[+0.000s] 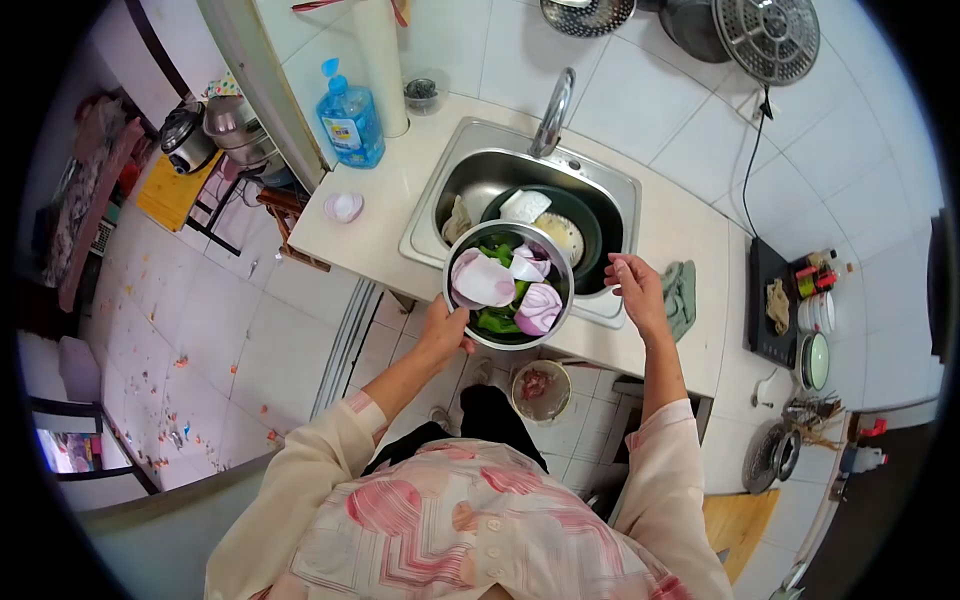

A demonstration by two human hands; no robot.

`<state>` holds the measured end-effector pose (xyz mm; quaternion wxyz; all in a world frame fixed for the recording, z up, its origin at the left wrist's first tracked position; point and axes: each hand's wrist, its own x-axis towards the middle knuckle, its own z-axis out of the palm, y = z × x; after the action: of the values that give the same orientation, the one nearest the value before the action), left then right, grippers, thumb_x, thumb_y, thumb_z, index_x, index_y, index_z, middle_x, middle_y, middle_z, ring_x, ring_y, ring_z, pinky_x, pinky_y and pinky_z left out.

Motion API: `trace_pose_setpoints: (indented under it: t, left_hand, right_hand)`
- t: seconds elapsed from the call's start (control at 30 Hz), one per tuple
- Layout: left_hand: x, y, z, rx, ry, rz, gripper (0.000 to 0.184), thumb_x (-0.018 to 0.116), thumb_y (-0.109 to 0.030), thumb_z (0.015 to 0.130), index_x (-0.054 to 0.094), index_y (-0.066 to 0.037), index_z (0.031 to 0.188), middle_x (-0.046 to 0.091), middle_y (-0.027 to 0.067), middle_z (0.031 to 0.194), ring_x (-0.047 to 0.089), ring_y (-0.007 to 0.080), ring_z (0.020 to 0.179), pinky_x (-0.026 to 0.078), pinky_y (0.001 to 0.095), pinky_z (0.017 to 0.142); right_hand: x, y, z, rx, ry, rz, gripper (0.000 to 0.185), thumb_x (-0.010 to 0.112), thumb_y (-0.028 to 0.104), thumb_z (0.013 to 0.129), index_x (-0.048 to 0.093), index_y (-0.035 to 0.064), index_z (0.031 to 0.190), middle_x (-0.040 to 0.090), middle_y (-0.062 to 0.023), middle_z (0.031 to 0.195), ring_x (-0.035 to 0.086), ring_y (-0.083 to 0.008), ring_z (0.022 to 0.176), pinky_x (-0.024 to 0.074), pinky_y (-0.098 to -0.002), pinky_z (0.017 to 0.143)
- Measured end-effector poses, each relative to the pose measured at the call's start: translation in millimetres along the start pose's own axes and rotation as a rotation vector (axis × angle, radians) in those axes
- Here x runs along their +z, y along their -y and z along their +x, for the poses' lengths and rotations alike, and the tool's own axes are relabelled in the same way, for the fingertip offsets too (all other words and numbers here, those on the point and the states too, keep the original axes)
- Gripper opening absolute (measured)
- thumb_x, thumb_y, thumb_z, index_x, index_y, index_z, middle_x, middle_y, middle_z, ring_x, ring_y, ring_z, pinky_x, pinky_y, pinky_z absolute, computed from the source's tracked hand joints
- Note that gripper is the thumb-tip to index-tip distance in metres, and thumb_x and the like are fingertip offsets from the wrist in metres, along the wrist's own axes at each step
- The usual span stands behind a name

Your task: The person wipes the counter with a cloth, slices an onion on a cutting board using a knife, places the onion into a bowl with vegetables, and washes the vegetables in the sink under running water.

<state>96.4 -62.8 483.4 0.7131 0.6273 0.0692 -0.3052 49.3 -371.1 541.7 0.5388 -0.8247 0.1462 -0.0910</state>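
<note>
My left hand (441,329) grips the near left rim of a round steel bowl (565,302), held over the front edge of the sink (420,240). Inside the bowl are pieces of purple onion (538,308) and green peppers or leaves (495,320); I cannot tell which. My right hand (638,288) is raised by the sink's right front corner, fingers loosely bent and apart, with nothing visible in them. Behind the bowl, a dark green basin (592,225) sits in the sink. A white block-like item (525,206) and a yellowish round item (562,238) show there, partly hidden.
A faucet (553,115) rises behind the sink. Blue soap bottle (352,120) and an onion piece (344,207) stand on the left counter. At right lie a green cloth (679,298) and a black cooktop (775,325). A waste bucket (541,403) is on the floor below.
</note>
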Motion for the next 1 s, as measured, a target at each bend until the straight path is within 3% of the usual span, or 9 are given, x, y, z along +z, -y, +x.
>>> trace_pose_setpoints:
  t: [0.1, 0.2, 0.43, 0.53, 0.67, 0.7, 0.77, 0.8, 1.0]
  left_hand:
    - [-3.9, -15.5, 23.5, 0.01, -0.067, 0.0, 0.022, 0.044, -0.006, 0.082, 0.047, 0.002, 0.102, 0.052, 0.0094, 0.079, 0.053, 0.0171, 0.049, 0.042, 0.0254, 0.035]
    - [-8.7, -36.4, 43.8, 0.006, -0.078, 0.045, 0.022, 0.045, -0.007, 0.082, 0.047, 0.001, 0.102, 0.052, 0.0094, 0.08, 0.052, 0.0172, 0.048, 0.041, 0.0259, 0.036]
    - [-3.6, -70.8, 70.2, -0.008, -0.102, 0.021, 0.022, 0.045, -0.007, 0.082, 0.048, -0.002, 0.102, 0.051, 0.0065, 0.082, 0.052, 0.0162, 0.055, 0.042, 0.0262, 0.037]
    - [-6.8, -75.2, 84.7, -0.02, -0.12, 0.016, 0.022, 0.045, -0.007, 0.081, 0.048, -0.002, 0.102, 0.051, 0.0066, 0.082, 0.052, 0.0167, 0.053, 0.043, 0.0266, 0.037]
    - [-15.1, -77.8, 109.9, -0.025, -0.069, 0.03, 0.021, 0.045, -0.007, 0.082, 0.046, 0.0, 0.101, 0.051, 0.0084, 0.082, 0.052, 0.0177, 0.051, 0.044, 0.0274, 0.037]
    - [-15.0, -79.2, 113.5, -0.01, -0.059, 0.039, 0.02, 0.045, -0.007, 0.082, 0.045, 0.0, 0.101, 0.051, 0.0091, 0.081, 0.052, 0.0181, 0.05, 0.044, 0.0278, 0.037]
    - [-14.9, -82.7, 119.7, -0.016, -0.029, 0.048, 0.02, 0.046, -0.008, 0.082, 0.043, 0.001, 0.099, 0.051, 0.0106, 0.08, 0.052, 0.019, 0.048, 0.044, 0.0287, 0.037]
    - [-13.3, -88.1, 122.5, -0.022, -0.03, 0.071, 0.019, 0.046, -0.008, 0.082, 0.042, 0.001, 0.099, 0.051, 0.0109, 0.079, 0.052, 0.0194, 0.048, 0.044, 0.0291, 0.037]
    - [-17.7, -95.9, 140.2, -0.098, 0.02, 0.104, 0.019, 0.046, -0.008, 0.083, 0.042, 0.001, 0.099, 0.05, 0.0116, 0.08, 0.051, 0.0198, 0.047, 0.044, 0.0305, 0.037]
  right_hand:
    - [9.7, -33.0, 54.9, 0.045, 0.006, -0.015, 0.027, 0.052, 0.017, 0.092, 0.059, -0.0042, 0.107, 0.062, -0.0058, 0.08, 0.057, -0.0109, 0.068, 0.0483, -0.025, 0.064]
    - [27.3, -52.3, 120.2, -0.079, -0.035, -0.134, 0.035, 0.055, 0.022, 0.09, 0.055, -0.0056, 0.112, 0.062, -0.0116, 0.075, 0.059, -0.0166, 0.061, 0.0485, -0.0294, 0.06]
    - [67.9, -25.2, 256.9, -0.109, -0.054, -0.27, 0.049, 0.057, 0.029, 0.086, 0.049, -0.0051, 0.121, 0.065, -0.0201, 0.083, 0.063, -0.0335, 0.078, 0.0484, -0.0402, 0.073]
    - [83.3, -33.3, 286.2, -0.173, -0.059, -0.487, 0.038, 0.056, 0.024, 0.086, 0.056, -0.0051, 0.111, 0.065, -0.0227, 0.083, 0.063, -0.0377, 0.079, 0.0493, -0.0416, 0.072]
    - [93.5, -44.1, 297.5, -0.149, -0.106, -0.358, 0.018, 0.055, 0.013, 0.083, 0.061, -0.0019, 0.092, 0.064, -0.0241, 0.081, 0.062, -0.0402, 0.08, 0.0494, -0.0423, 0.072]
    - [94.2, -42.3, 296.7, -0.137, -0.106, -0.364, 0.018, 0.055, 0.013, 0.083, 0.061, -0.0019, 0.092, 0.064, -0.0241, 0.081, 0.062, -0.0402, 0.08, 0.0494, -0.0423, 0.072]
    - [93.3, -40.6, 295.2, -0.267, -0.065, -0.271, 0.025, 0.061, 0.024, 0.086, 0.063, -0.001, 0.087, 0.061, -0.0146, 0.068, 0.059, -0.025, 0.064, 0.0459, -0.0352, 0.061]
    - [93.8, -30.4, 291.6, -0.283, -0.03, -0.455, 0.024, 0.06, 0.024, 0.087, 0.061, 0.0001, 0.085, 0.056, -0.0108, 0.063, 0.053, -0.0225, 0.059, 0.0434, -0.034, 0.058]
    - [105.5, -37.7, 295.4, -0.241, 0.029, -0.307, 0.021, 0.059, 0.022, 0.088, 0.056, 0.0015, 0.082, 0.049, -0.008, 0.061, 0.047, -0.0177, 0.055, 0.0395, -0.0329, 0.054]
